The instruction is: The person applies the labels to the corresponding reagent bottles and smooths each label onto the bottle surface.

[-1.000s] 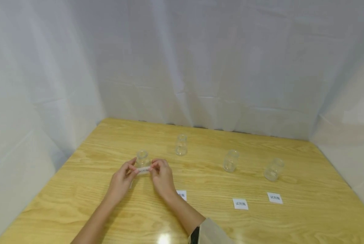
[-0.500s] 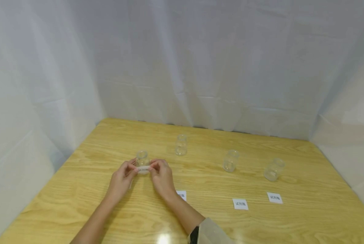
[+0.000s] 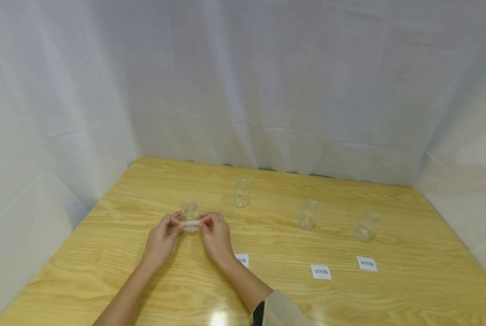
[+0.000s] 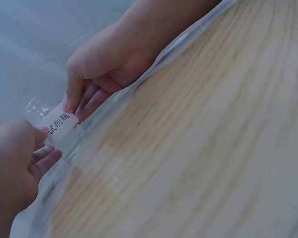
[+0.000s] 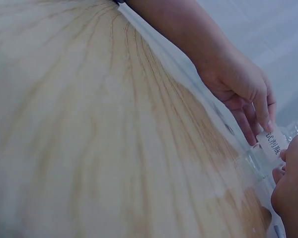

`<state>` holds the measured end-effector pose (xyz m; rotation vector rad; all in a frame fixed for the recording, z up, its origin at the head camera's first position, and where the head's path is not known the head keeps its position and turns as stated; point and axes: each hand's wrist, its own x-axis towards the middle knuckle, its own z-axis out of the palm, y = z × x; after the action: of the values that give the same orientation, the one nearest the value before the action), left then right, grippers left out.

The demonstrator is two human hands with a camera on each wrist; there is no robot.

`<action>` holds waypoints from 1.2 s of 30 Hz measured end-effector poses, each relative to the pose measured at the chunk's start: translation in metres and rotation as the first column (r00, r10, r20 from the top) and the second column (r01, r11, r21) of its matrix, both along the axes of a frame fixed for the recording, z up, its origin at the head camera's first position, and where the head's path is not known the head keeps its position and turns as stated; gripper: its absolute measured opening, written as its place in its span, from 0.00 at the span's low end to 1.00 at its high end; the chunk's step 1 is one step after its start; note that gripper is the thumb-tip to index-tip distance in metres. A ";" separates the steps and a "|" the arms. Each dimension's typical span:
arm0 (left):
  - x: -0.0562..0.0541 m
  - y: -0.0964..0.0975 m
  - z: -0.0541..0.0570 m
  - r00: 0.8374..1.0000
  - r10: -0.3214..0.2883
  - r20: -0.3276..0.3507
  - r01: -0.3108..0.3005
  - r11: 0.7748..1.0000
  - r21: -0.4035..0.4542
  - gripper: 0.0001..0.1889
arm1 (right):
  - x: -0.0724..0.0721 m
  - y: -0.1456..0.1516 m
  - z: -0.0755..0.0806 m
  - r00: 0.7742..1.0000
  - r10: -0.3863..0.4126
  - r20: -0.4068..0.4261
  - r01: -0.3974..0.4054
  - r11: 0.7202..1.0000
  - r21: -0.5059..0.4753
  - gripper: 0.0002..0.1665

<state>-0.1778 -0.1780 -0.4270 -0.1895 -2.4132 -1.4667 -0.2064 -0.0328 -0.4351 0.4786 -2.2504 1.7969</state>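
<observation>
Both hands hold a small white label [image 3: 191,224] with black print stretched between them, in front of a small clear glass jar [image 3: 190,210] on the wooden table [image 3: 291,299]. My left hand [image 3: 178,227] pinches the label's left end, my right hand [image 3: 203,225] its right end. The label lies against the jar's lower body. In the left wrist view the label [image 4: 59,123] shows its print between the left hand [image 4: 42,141] and the right hand [image 4: 73,106]. The right wrist view shows the label [image 5: 273,144] beside the jar [image 5: 258,159].
Three more clear jars [image 3: 241,193] [image 3: 308,213] [image 3: 366,225] stand in a row to the right. Three white labels [image 3: 242,260] [image 3: 321,271] [image 3: 367,263] lie flat nearer the front edge. White cloth walls [image 3: 243,90] close the table on three sides.
The label has shifted slightly away from me, closer onto the jar, with both hands following. The other jars and labels have not moved.
</observation>
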 end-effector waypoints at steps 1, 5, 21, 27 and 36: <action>0.000 0.000 0.000 1.000 0.001 0.001 -0.001 1.000 -0.001 0.04 | 0.000 0.000 0.000 1.000 0.000 0.001 0.000 1.000 -0.003 0.03; 0.000 0.000 0.000 1.000 0.002 -0.010 -0.002 1.000 0.000 0.03 | 0.000 0.000 0.000 1.000 0.001 0.001 -0.001 1.000 -0.016 0.02; -0.002 0.001 -0.002 0.995 0.006 -0.104 -0.007 1.000 -0.009 0.03 | 0.000 0.000 -0.001 1.000 -0.001 -0.030 0.001 1.000 -0.027 0.02; -0.001 0.002 0.000 0.995 0.011 -0.103 -0.012 1.000 -0.007 0.03 | 0.001 -0.001 -0.003 0.998 -0.019 -0.052 0.017 1.000 -0.025 0.03; -0.002 0.002 -0.001 0.995 0.043 -0.087 -0.046 0.998 -0.035 0.04 | 0.004 -0.005 -0.003 0.997 -0.056 -0.055 0.056 0.998 -0.008 0.03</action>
<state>-0.1793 -0.1756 -0.4277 -0.2015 -2.3617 -1.3671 -0.2029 -0.0380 -0.4378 0.4541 -2.1986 1.7414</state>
